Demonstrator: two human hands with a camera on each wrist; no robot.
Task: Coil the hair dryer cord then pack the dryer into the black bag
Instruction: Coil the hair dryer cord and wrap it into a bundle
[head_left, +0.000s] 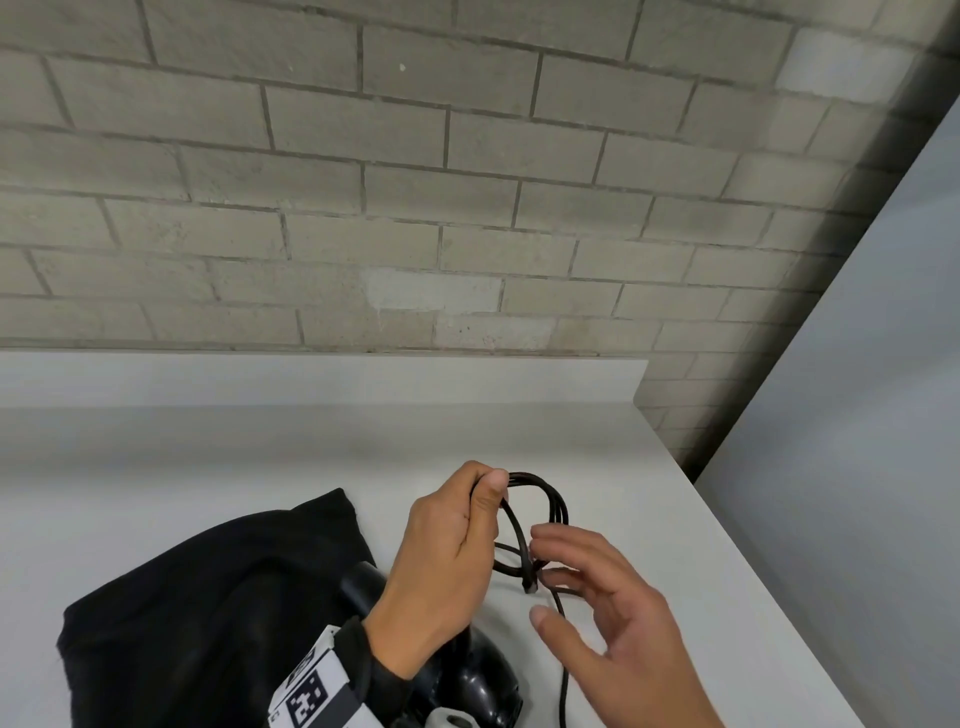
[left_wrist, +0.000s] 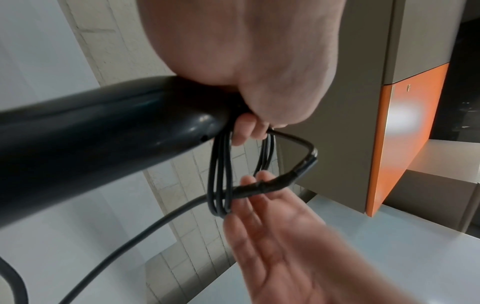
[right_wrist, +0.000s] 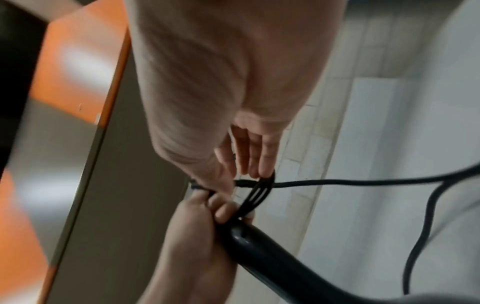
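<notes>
My left hand (head_left: 485, 499) pinches the top of the black cord's coiled loops (head_left: 551, 501) between thumb and curled fingers, above the white table. The glossy black hair dryer (head_left: 480, 680) lies under my left wrist, and its handle (left_wrist: 103, 133) ends right at those fingers. My right hand (head_left: 576, 582) is spread beside the loops, its straight fingers (right_wrist: 255, 158) touching their lower end near the thick strain relief (left_wrist: 262, 188). The loose cord (head_left: 563, 675) trails toward the front edge. The black bag (head_left: 208, 597) lies crumpled at the left, touching the dryer.
The white table (head_left: 675, 545) ends at a raised back ledge below a grey brick wall (head_left: 467, 182). Its right edge runs diagonally, with a pale panel (head_left: 857, 415) beyond it. An orange and grey cabinet (left_wrist: 405, 133) shows in the wrist views.
</notes>
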